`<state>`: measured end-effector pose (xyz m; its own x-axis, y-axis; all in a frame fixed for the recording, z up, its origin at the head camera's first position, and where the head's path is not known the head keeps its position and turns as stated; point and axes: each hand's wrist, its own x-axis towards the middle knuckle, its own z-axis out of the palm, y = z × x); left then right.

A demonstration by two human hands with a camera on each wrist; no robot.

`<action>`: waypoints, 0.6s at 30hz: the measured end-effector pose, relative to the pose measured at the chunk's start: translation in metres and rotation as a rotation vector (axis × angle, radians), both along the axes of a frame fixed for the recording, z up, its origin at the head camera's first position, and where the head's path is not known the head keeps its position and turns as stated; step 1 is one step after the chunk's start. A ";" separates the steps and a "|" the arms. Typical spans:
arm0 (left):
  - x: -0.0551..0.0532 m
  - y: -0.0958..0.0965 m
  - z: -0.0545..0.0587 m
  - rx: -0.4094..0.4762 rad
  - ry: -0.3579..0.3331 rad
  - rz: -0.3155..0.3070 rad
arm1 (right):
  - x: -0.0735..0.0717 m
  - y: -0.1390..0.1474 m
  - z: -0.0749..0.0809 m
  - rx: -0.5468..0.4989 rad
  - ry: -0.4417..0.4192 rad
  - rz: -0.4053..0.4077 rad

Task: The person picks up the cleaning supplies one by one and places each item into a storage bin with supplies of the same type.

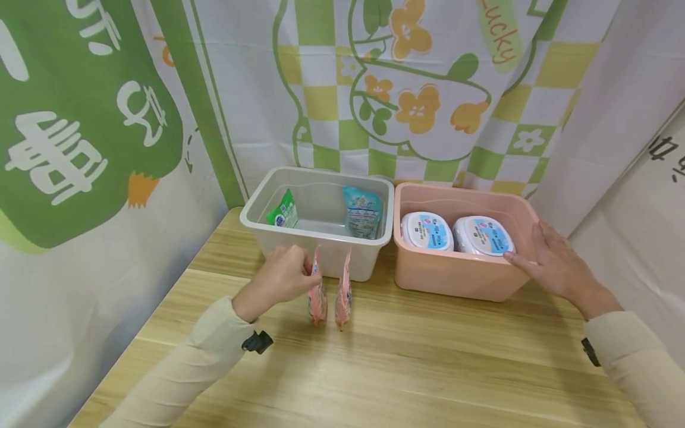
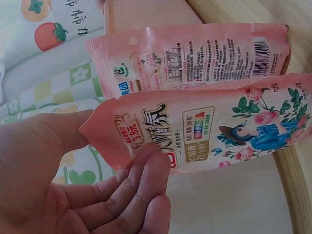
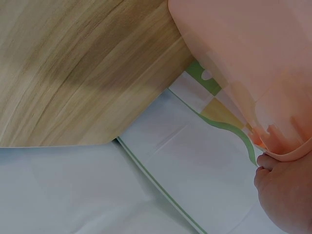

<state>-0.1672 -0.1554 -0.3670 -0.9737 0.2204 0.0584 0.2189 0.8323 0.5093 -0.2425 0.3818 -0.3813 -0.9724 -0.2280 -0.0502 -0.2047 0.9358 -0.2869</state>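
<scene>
My left hand [image 1: 283, 274] pinches the top corner of a pink laundry detergent pouch [image 1: 318, 302] between thumb and fingers. In the left wrist view the pouch [image 2: 214, 126] shows a flowered front and a figure in blue. A second pink pouch [image 1: 343, 300] stands upright just to its right; its printed back [image 2: 195, 58] and barcode show behind the first. Over at the right, my right hand [image 1: 559, 264] grips the right front corner of a pink bin [image 1: 455, 274], thumb on the front rim. The right wrist view catches part of that hand [image 3: 285, 195] at the rim.
Behind the pouches, a grey bin [image 1: 316, 238] holds a green packet [image 1: 283, 211] and a blue pouch [image 1: 363, 211]. Two white lidded tubs [image 1: 428, 230] sit in the pink bin. Patterned cloth [image 1: 342, 119] hangs behind the wooden table [image 1: 407, 368].
</scene>
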 end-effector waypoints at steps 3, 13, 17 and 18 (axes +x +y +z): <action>-0.001 0.001 -0.001 0.008 -0.005 0.003 | 0.000 0.000 0.000 0.002 -0.007 0.000; -0.003 0.002 -0.004 0.010 0.059 -0.019 | 0.000 0.000 0.001 -0.006 0.003 0.000; -0.003 0.001 -0.004 0.011 0.062 -0.028 | -0.001 0.001 -0.001 -0.010 0.010 0.000; -0.003 0.000 -0.004 0.012 0.059 -0.030 | -0.001 0.001 -0.001 -0.011 0.012 0.000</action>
<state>-0.1705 -0.1553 -0.3705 -0.9615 0.2479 0.1186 0.2734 0.8190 0.5044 -0.2435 0.3824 -0.3820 -0.9730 -0.2281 -0.0363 -0.2076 0.9326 -0.2951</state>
